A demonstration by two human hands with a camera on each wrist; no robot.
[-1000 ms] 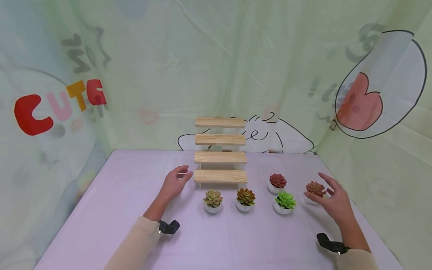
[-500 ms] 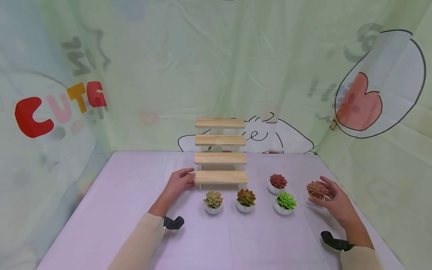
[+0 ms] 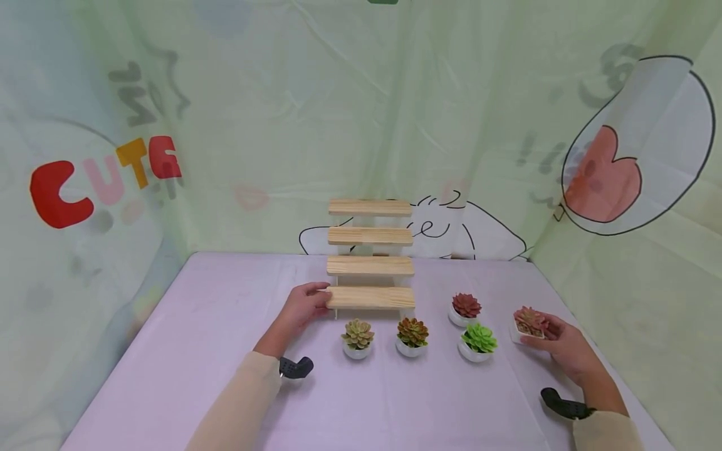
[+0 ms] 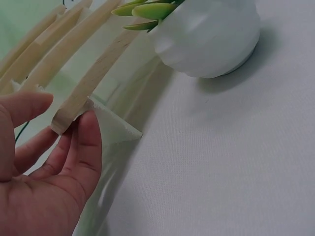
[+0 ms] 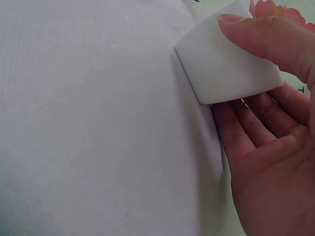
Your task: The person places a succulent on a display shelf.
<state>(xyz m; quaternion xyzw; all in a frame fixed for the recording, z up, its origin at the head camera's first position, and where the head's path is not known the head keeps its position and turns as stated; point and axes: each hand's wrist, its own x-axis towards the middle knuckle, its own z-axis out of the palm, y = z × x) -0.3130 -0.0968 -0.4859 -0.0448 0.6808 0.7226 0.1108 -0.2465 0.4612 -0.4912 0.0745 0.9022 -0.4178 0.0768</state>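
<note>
My left hand (image 3: pixel 304 307) is at the left end of the lowest board of a four-step wooden plant stand (image 3: pixel 370 297). In the left wrist view its fingers (image 4: pixel 87 142) curl under the board's end, with the thumb above. At the right, my right hand (image 3: pixel 571 347) grips a pinkish-red artificial succulent (image 3: pixel 530 319) in a square white pot. The right wrist view has the thumb on one side of that pot (image 5: pixel 231 64) and the fingers on another; most of the plant is cut off there.
In front of the stand are a pale green succulent (image 3: pixel 358 334) and a brown-green one (image 3: pixel 412 332), in round white pots. Right of them stand a bright green succulent (image 3: pixel 479 339) and a dark red one (image 3: pixel 466 305). Patterned curtains (image 3: pixel 271 125) enclose the purplish table (image 3: pixel 451 401).
My left hand has moved right to the lowest board's end and taken hold of it. The right hand has come down around the square pot and closed on it.
</note>
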